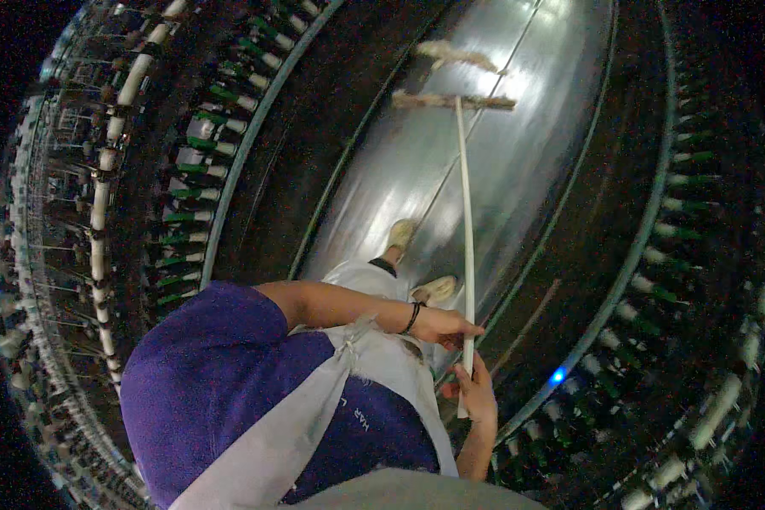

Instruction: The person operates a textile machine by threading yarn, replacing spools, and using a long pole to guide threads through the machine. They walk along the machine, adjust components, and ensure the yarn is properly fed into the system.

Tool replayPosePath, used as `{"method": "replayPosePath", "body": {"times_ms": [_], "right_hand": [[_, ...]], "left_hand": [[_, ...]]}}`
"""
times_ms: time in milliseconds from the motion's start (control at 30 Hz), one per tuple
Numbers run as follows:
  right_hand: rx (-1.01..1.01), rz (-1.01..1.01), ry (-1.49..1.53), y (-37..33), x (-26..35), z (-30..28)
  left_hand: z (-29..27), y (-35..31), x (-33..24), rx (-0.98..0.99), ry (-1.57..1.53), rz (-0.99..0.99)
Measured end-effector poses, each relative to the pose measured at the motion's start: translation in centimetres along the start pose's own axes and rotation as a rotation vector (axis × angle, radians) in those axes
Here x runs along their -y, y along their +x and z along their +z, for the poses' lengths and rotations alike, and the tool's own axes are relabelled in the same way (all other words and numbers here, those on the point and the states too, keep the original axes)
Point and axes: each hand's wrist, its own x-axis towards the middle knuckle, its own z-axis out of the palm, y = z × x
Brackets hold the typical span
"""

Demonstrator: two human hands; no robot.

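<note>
A push broom (467, 212) with a long, pale handle slants away from me down the aisle. My left hand (444, 326) reaches across my body and is closed around the handle, a dark band at its wrist. Just below it, nearer the handle's end, my right hand (478, 396) also grips the pole. The broom's wide, flat head (453, 102) lies crosswise on the floor, brownish and fuzzy along its edge. Just beyond the head lies a pale clump of lint (456, 57), partly strung out sideways.
The shiny metallic-looking floor (374, 183) runs ahead between two long machines. Rows of green-and-white bobbins line the left machine (200, 194) and the right machine (676, 204). A small blue light (558, 375) glows on the right rail. My pale shoes (402, 233) stand on the floor.
</note>
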Motion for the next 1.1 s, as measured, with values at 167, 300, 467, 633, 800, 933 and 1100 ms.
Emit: {"method": "replayPosePath", "body": {"times_ms": [167,300,467,633,800,933,1100], "right_hand": [[0.142,0.264,0.343,-0.5,-6.8,1.1],[0.089,0.197,0.267,-1.4,-8.1,0.8],[0.124,0.257,0.185,-2.8,-5.6,0.4],[0.141,0.099,0.551,0.5,-1.2,2.0],[0.083,0.131,0.483,7.9,7.0,6.0],[0.088,0.134,0.562,13.2,16.3,10.7],[0.047,0.055,0.626,23.0,28.4,13.4]], "left_hand": [[-6.0,2.4,-0.3,-0.367,-0.281,0.21],[-8.4,4.3,-2.2,-0.273,-0.337,0.319],[-6.5,2.7,-2.4,-0.417,-0.344,0.234],[-9.5,1.9,-8.3,-0.306,-0.354,0.366],[-15.8,-0.7,-18.1,-0.367,-0.282,0.376],[-20.8,-4.4,-26.6,-0.36,-0.243,0.365],[-28.0,-6.0,-41.4,-0.393,-0.087,0.332]]}}
